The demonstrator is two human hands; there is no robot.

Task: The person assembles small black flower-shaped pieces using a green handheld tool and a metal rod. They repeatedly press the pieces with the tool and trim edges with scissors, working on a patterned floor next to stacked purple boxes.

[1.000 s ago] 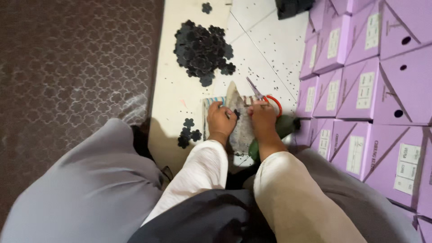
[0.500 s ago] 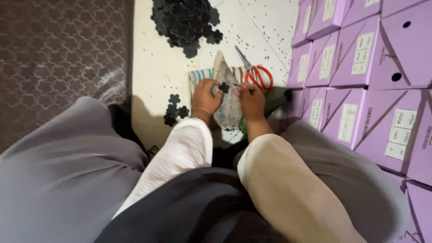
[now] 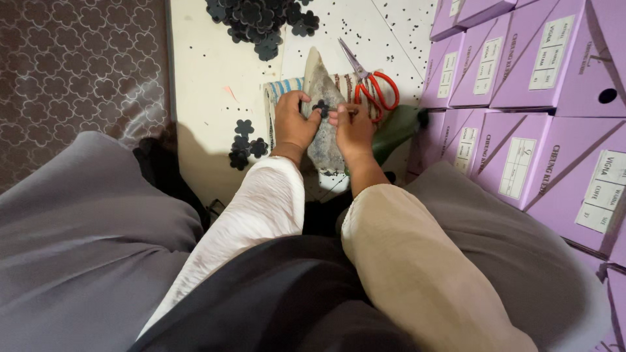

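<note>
Black, a small flower cutout (image 3: 320,107) sat pinched between the left hand (image 3: 292,120) and right hand (image 3: 353,128) on a grey shoe piece (image 3: 324,140), apparently mid-placement, which called for pressing it flat.

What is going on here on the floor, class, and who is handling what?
A person sits on the floor, both hands pressed on a pointed grey shoe piece lying on a striped cloth. The left hand and right hand pinch a small black flower-shaped piece between them. Red-handled scissors lie beside it, a heap of black flowers beyond, and purple boxes stacked to the right.
</note>
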